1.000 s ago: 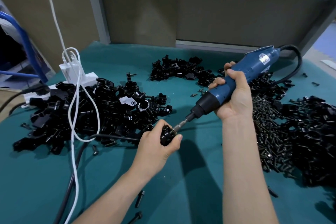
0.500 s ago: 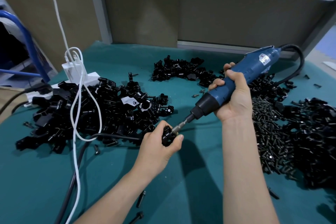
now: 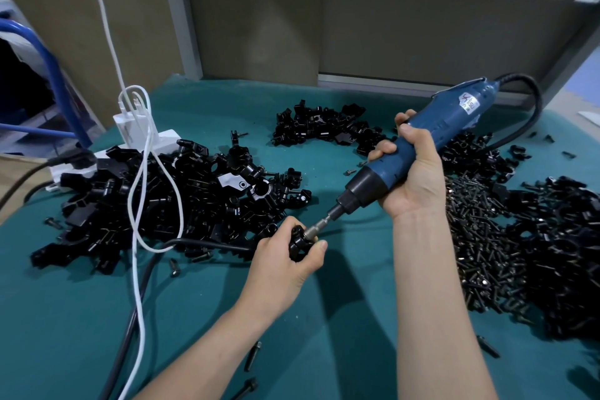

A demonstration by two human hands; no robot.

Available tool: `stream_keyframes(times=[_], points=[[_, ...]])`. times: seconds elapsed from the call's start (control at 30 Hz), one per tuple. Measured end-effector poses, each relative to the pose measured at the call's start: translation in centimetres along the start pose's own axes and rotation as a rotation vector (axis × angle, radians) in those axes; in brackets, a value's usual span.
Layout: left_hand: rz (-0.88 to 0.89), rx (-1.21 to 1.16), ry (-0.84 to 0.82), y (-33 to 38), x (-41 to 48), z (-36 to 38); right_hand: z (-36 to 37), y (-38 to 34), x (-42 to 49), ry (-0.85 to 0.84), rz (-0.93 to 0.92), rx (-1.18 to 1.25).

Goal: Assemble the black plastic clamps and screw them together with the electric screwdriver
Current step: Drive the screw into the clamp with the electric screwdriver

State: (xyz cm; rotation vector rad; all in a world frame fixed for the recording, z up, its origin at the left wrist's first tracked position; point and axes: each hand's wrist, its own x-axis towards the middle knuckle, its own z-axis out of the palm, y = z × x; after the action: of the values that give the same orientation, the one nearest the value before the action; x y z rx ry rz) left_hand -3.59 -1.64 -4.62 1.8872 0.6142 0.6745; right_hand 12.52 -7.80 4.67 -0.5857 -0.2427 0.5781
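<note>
Found left hand (image 3: 282, 265) curled tight round one black clamp (image 3: 298, 243) near the worktop (image 3: 65, 318) centre, and right hand (image 3: 414, 180) wrapped round the blue electric screwdriver (image 3: 448, 127), bit tip seated against the clamp. Noted loose clamp parts (image 3: 156, 201) heaped toward the left edge, screws (image 3: 480, 237) toward the right edge.

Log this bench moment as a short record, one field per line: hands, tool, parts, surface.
left: left hand grips small black plastic clamp
right: right hand grips blue electric screwdriver, tilted down toward the left hand
bit: metal bit meets the clamp
left pile: black plastic clamp parts, white cable draped across
right pile: black screws
surface: teal table cover
</note>
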Motion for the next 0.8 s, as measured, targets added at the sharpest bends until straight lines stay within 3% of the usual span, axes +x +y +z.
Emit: stream_keyframes(times=[0.53,0.8], points=[[-0.029,-0.007,-0.048,0.33,0.03,-0.17,-0.23,0.21,-0.15,0.010,0.022,-0.004],[-0.108,-0.354,-0.273,0.99,0.31,-0.80,-0.65,-0.54,0.27,-0.067,0.083,0.161]])
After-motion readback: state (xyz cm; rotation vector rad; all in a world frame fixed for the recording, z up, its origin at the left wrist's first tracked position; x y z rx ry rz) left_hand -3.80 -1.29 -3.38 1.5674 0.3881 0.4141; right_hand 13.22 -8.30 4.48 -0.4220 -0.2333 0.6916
